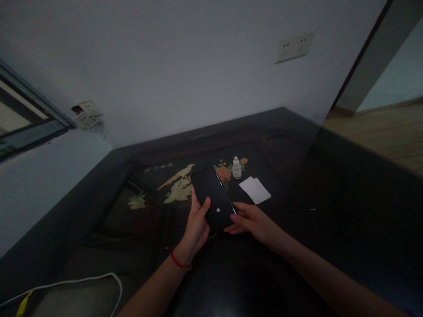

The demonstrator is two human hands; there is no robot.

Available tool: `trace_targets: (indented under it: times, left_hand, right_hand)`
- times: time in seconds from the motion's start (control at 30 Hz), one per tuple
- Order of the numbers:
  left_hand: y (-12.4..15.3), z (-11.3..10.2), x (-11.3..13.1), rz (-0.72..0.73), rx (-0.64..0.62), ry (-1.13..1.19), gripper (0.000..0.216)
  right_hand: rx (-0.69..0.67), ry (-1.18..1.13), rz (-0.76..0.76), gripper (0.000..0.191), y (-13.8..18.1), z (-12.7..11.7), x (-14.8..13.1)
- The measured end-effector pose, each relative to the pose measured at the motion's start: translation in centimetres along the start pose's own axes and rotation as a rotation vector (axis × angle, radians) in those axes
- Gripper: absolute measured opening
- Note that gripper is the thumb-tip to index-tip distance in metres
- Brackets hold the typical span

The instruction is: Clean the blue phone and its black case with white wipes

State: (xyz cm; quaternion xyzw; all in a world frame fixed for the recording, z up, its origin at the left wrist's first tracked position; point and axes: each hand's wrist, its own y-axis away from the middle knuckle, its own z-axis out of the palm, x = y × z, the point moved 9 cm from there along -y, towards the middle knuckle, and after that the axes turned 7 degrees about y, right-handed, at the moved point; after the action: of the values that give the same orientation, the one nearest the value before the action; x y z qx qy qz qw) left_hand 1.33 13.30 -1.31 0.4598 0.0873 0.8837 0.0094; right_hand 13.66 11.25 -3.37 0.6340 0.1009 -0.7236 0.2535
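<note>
A black smartphone [213,193] is held tilted above the dark table, its dark face towards me with a small pale round mark near the lower end. My left hand [198,220] grips its left side, the thumb lying on the face and the other fingers behind it. At the lower right corner, my right hand [246,220] pinches the edge between thumb and fingers. Just beyond the phone stands a small white dropper bottle [236,168], upright with its cap on. White paper pieces [255,190] lie flat to the right of the bottle.
The glossy black table [297,237] carries a printed bird and flower pattern and meets a pale wall. Sockets sit on the wall [295,47] at right and near the window at left. A white cable [82,278] with a yellow tag curls at the lower left.
</note>
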Motion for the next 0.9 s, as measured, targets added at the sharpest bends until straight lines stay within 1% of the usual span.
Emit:
trace_targets:
  times: [0.2,0.33,0.5,0.57,0.67,0.7,0.77,0.83,0.9]
  left_hand:
    - [-0.1,-0.2,-0.5,-0.031,0.003,0.016,0.084]
    - [-0.1,-0.1,-0.5,-0.019,0.000,0.012,0.079]
    - [0.1,0.0,0.2,0.027,0.000,0.005,0.082]
    - [0.2,0.1,0.8,0.056,-0.013,-0.003,0.085]
    - [0.3,0.3,1.4,0.088,-0.048,-0.043,0.085]
    - [0.5,0.5,1.4,0.088,-0.071,-0.062,0.085]
    - [1.0,1.1,0.9,0.066,-0.131,-0.103,0.084]
    - [1.7,1.8,-0.3,-0.008,-0.205,-0.140,0.085]
    - [2.6,2.4,-1.9,-0.110,-0.281,-0.173,0.088]
  right_hand:
    - [0.061,0.019,0.000,0.047,0.1,-0.3,-0.1]
    - [0.075,0.005,0.009,0.044,0.0,-0.4,0.2]
    - [0.094,-0.025,0.003,0.047,-0.1,-0.4,0.8]
    - [0.065,-0.023,-0.010,0.050,-0.1,-0.2,0.6]
    - [0.036,0.031,-0.097,0.053,0.1,-0.5,-1.2]
    - [0.063,0.046,-0.147,0.054,0.3,-1.0,-2.2]
    - [0.170,0.035,-0.257,0.054,0.9,-2.4,-4.5]
    - [0.267,-0.012,-0.330,0.052,1.7,-3.7,-6.2]
    - [0.309,-0.051,-0.352,0.046,2.2,-4.3,-7.1]
